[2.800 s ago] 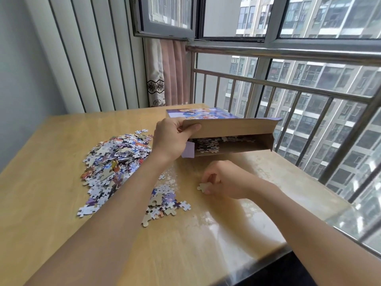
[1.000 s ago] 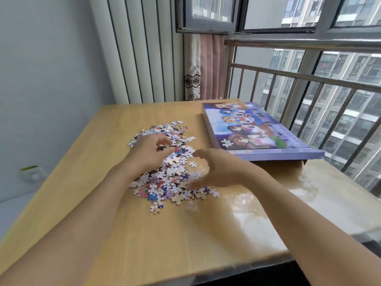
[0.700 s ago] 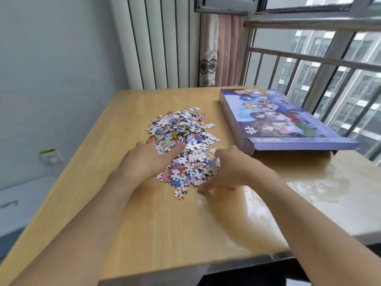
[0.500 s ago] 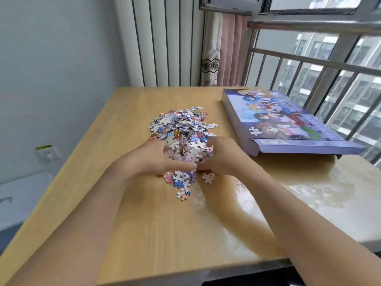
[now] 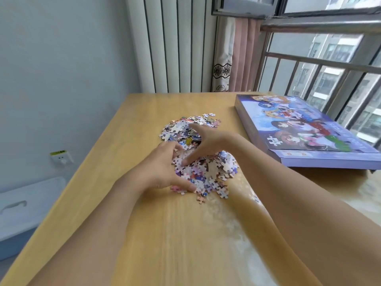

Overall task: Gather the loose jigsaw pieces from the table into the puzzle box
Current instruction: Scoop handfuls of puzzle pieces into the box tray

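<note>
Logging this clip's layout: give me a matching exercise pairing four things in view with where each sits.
Things:
1. puzzle box
2. pile of jigsaw pieces
3. wall socket
4. pink curtain

Places:
A. on the wall left of the table
B. mid-table, between the two hands
C. hanging behind the table's far edge
D. flat on the table's right side, by the window railing

Pairs: 1-D, 2-B, 3-A, 4-C

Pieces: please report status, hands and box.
Both hands open, cupping the pieces. Box flat, to the right. Nothing between.
</note>
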The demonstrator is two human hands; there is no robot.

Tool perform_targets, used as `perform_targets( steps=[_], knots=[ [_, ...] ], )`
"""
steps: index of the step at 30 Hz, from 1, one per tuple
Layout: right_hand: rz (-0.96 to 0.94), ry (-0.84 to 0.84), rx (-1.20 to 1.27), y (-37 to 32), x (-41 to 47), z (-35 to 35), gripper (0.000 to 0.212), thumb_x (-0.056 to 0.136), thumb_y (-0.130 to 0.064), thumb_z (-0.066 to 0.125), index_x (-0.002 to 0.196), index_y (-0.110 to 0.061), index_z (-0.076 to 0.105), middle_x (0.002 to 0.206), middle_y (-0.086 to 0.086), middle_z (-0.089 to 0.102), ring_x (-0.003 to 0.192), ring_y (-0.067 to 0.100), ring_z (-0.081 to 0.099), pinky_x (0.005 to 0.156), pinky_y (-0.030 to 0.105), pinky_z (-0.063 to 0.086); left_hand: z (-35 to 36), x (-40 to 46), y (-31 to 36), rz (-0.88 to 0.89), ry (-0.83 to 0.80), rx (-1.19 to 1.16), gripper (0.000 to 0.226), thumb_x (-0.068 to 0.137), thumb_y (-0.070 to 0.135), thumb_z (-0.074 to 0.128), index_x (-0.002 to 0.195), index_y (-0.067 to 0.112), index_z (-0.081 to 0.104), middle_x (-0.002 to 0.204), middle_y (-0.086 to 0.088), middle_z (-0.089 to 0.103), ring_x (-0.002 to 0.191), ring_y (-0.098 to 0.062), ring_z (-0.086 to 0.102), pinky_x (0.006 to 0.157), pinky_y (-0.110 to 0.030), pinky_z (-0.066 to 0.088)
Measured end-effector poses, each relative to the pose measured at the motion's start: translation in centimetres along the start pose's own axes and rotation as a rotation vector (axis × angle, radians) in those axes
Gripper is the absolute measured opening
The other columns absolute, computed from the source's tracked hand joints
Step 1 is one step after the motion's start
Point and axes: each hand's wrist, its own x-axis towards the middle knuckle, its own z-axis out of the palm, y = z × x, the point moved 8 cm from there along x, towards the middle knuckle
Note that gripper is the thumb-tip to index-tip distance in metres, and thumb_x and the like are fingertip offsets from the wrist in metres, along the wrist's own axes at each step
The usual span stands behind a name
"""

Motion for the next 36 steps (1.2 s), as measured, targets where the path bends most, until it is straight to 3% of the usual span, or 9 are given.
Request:
perform_targets(
  steps=[4,9,11,13,15,24,28,31,36],
  knots=[
    [-0.043,0.067,0.022,-0.6,0.2,-0.6,0.118,0.057,-0.059,0.091,0.155,-0.033,0.031,0.158,-0.003,0.037,0.136,0.022,0.047,0.105,0.036,0.042,-1.5,0.9,-1.8,-0.057,0.136,-0.175,0.094,0.046,0.070,0.085,0.123,0.031,0.047,0.125,0.010,0.045,0.107,-0.008,0.049,0.089,-0.026,0.042],
    [-0.090,0.131,0.046,-0.8,-1.0,-0.7,0.094,0.067,-0.050,0.090,0.146,-0.032,0.043,0.133,-0.002,0.052,0.067,0.012,0.068,0.059,0.025,0.050,-1.7,3.2,-4.0,-0.074,0.384,-0.078,0.040,0.094,0.053,0.056,0.121,0.025,0.058,0.126,0.000,0.053,0.125,-0.022,0.044,0.105,-0.038,0.039],
    [-0.082,0.140,0.031,-0.2,-1.2,-0.6,0.101,0.064,-0.054,0.090,0.149,-0.035,0.038,0.141,0.004,0.051,0.094,0.017,0.069,0.073,0.028,0.052,-1.4,4.0,-3.8,-0.032,0.391,-0.032,0.029,0.100,0.034,0.051,0.121,0.018,0.063,0.128,-0.003,0.057,0.124,-0.026,0.048,0.105,-0.036,0.038],
    [-0.040,0.135,-0.051,0.5,-1.0,-0.3,0.122,0.055,-0.068,0.087,0.155,-0.041,0.023,0.160,0.003,0.031,0.140,0.026,0.040,0.105,0.043,0.044,-1.2,4.3,-3.3,0.008,0.391,-0.034,0.026,0.101,0.027,0.051,0.120,0.018,0.066,0.128,-0.002,0.059,0.122,-0.025,0.051,0.106,-0.037,0.040],
    [-0.015,0.099,-0.070,1.0,-0.9,0.2,0.132,0.049,-0.076,0.084,0.157,-0.042,0.016,0.163,-0.001,0.025,0.149,0.027,0.022,0.114,0.050,0.032,-1.0,4.3,-2.9,0.034,0.387,-0.072,0.025,0.100,0.025,0.051,0.118,0.018,0.067,0.127,0.001,0.060,0.119,-0.023,0.053,0.105,-0.041,0.042],
    [-0.125,0.220,0.007,-0.2,-1.7,-1.4,0.096,0.060,-0.046,0.095,0.143,-0.023,0.051,0.139,-0.003,0.057,0.100,0.018,0.062,0.078,0.028,0.048,-1.7,3.5,-2.1,0.065,0.459,-0.267,0.020,0.099,0.014,0.052,0.106,0.018,0.071,0.107,0.003,0.066,0.085,-0.008,0.059,0.073,-0.024,0.049],
    [-0.151,0.303,-0.007,-0.5,-2.1,-1.9,0.083,0.061,-0.038,0.094,0.135,-0.020,0.059,0.132,-0.001,0.063,0.111,0.022,0.060,0.088,0.036,0.053,-2.2,3.3,-2.6,0.026,0.541,-0.365,0.015,0.099,0.016,0.054,0.099,0.018,0.069,0.098,0.003,0.068,0.089,-0.012,0.062,0.070,-0.020,0.048],
    [-0.152,0.380,-0.020,-0.5,-2.5,-2.5,0.072,0.069,-0.025,0.085,0.135,-0.018,0.059,0.124,0.002,0.066,0.104,0.025,0.062,0.085,0.041,0.058,-2.3,3.4,-2.9,-0.010,0.563,-0.445,0.013,0.099,0.016,0.055,0.098,0.017,0.067,0.094,0.002,0.067,0.087,-0.016,0.063,0.074,-0.028,0.052],
    [-0.159,0.454,0.001,-0.3,-2.8,-3.5,0.043,0.076,-0.021,0.078,0.117,-0.013,0.065,0.104,0.005,0.069,0.090,0.030,0.065,0.074,0.046,0.060,-2.4,3.2,-3.0,-0.025,0.579,-0.437,0.012,0.100,0.019,0.053,0.100,0.017,0.065,0.093,0.005,0.064,0.075,-0.006,0.055,0.060,-0.013,0.043]
  ],
)
